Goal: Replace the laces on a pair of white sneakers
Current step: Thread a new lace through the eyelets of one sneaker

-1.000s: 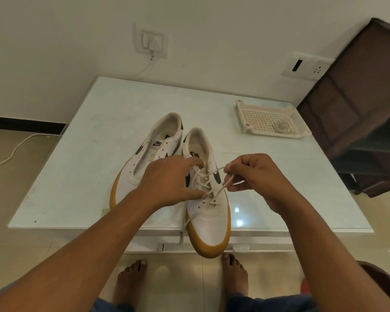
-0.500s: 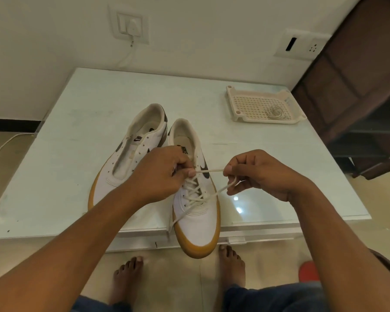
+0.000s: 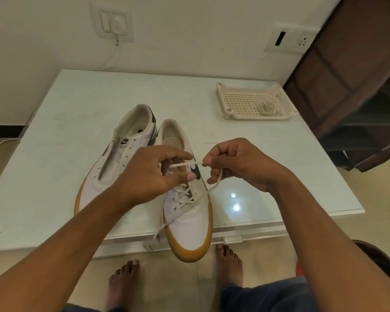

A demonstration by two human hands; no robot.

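Note:
Two white sneakers with tan soles lie side by side on the pale table (image 3: 54, 136). The left sneaker (image 3: 113, 167) has bare eyelets and no lace. The right sneaker (image 3: 189, 221) carries a white lace (image 3: 185, 197) through its lower eyelets, and its toe hangs over the table's front edge. My left hand (image 3: 149, 174) hovers over the right sneaker's tongue, thumb and fingers curled around a loop of the lace. My right hand (image 3: 239, 163) pinches the lace's end to the right of the shoe. One loose end dangles off the front edge.
A cream perforated tray (image 3: 286, 113) at the table's back right holds a coiled lace (image 3: 267, 108). A dark brown cabinet (image 3: 351, 75) stands to the right. Wall sockets sit behind, one with a plugged cable. My bare feet are on the floor below the table.
Both hands have stayed at the right sneaker. The lace strand between them has been drawn out nearly level, and my left fingers have loosened around the loop. The view has shifted a little.

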